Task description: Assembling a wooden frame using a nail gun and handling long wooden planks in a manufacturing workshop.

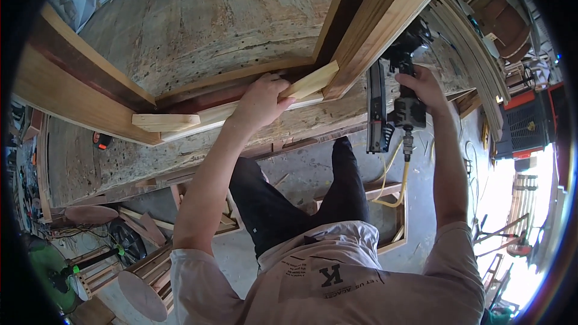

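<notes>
My right hand [426,89] is wrapped round the grip of a black air nail gun [378,108], held upright just right of the wooden frame's corner. A yellow air hose [397,186] hangs from its fitting. My left hand [260,103] is closed on the near end of a short pale wood block [313,80], thumb on the near side and fingers over the far side. That block lies slantwise at the right corner of the wooden frame [211,119], against its right leg. A second short block [165,123] sits across the left corner.
The frame rests on a worn, scarred workbench [253,18] with its legs rising away. A tape measure [102,139] lies near the bench's left side. Long wood strips [469,48] are stacked at right. More wooden frames [397,229] stand on the floor by my legs.
</notes>
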`<state>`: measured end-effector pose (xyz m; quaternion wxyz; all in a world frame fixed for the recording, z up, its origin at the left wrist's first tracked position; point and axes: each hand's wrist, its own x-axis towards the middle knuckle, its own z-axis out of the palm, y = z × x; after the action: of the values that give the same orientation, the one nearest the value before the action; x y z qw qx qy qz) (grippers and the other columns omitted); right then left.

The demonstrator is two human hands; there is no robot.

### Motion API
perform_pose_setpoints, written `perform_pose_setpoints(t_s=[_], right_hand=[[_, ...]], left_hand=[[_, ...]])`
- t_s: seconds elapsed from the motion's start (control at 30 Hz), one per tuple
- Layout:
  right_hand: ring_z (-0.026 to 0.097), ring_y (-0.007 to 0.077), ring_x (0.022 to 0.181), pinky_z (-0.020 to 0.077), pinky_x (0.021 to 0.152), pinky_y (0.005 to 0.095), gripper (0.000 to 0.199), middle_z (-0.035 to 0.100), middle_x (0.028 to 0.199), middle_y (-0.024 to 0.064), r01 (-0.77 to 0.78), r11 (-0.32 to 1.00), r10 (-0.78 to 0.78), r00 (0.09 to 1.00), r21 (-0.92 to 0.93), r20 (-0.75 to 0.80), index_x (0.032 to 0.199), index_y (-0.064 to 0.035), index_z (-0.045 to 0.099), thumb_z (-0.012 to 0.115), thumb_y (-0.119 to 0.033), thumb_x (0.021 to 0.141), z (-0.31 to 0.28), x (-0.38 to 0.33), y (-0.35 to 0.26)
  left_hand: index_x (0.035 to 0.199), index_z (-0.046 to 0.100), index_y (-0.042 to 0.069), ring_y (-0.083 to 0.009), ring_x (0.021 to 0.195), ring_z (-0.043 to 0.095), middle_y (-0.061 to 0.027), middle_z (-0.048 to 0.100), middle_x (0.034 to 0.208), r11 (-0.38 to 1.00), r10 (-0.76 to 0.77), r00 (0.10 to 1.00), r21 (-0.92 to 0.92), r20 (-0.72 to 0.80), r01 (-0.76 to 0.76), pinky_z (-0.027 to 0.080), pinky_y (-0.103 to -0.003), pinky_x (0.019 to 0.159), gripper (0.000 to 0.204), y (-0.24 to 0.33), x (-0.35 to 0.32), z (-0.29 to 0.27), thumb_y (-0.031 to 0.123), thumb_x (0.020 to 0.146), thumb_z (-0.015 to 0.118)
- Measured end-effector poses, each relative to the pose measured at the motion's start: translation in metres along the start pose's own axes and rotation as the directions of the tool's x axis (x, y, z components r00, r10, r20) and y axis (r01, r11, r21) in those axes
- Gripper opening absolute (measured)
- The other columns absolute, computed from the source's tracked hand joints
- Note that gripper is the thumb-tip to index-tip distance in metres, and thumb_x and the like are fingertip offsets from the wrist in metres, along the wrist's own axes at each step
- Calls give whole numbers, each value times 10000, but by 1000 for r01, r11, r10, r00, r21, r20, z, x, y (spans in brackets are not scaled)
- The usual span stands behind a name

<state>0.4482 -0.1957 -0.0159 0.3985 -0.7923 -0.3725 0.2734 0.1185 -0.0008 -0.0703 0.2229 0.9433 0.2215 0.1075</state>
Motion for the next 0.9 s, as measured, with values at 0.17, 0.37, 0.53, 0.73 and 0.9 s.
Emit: perform_pose_setpoints(t_s=[0.17, 0.37, 0.53, 0.73, 0.9], right_hand=[[627, 205, 571, 556, 559, 343, 204, 616, 717, 93, -257, 817, 148, 959, 516, 243, 840, -8, 588, 671, -193, 821, 27, -1, -7], [620, 194, 599, 566, 652, 372, 188, 613, 732, 94, -267, 667, 101, 957, 696, 270, 849, -15, 583, 640, -194, 846, 28, -10, 5], [616, 189, 595, 539, 623, 353, 168, 601, 706, 84, -212, 708, 94, 974, 674, 207, 810, -14, 571, 603, -172, 858, 29, -21, 9], [609, 216, 521, 508, 496, 329, 275, 565, 623, 100, -84, 854, 75, 996, 513, 39, 1008, -5, 460, 612, -23, 779, 79, -154, 0], [662, 192, 648, 548, 582, 312, 343, 637, 782, 72, -144, 953, 72, 963, 268, 260, 1062, 5, 541, 685, -18, 751, 110, -230, -22]], left_hand=[[1030, 621, -3, -352, 1014, 565, -179, 610, 996, 998, 60, 998, -14, -8, -60, 469, -421, 906, 307, -8, -4, 0, 210, 812, 659], [1026, 614, -13, -366, 1021, 550, -193, 594, 997, 997, 80, 997, -14, 0, -80, 465, -421, 905, 303, 2, -9, -5, 188, 804, 656], [976, 612, -28, -379, 930, 561, -192, 583, 947, 985, 129, 966, -81, -223, -151, 460, -433, 826, 279, -7, -8, 12, 203, 827, 660], [984, 628, -22, -375, 920, 581, -196, 599, 993, 988, 135, 975, -52, -177, -146, 475, -423, 834, 242, -10, -11, 9, 155, 824, 667], [911, 616, -42, -384, 920, 575, -214, 596, 939, 988, 121, 981, -80, -149, -134, 466, -438, 831, 242, -12, -2, 10, 176, 819, 670]])
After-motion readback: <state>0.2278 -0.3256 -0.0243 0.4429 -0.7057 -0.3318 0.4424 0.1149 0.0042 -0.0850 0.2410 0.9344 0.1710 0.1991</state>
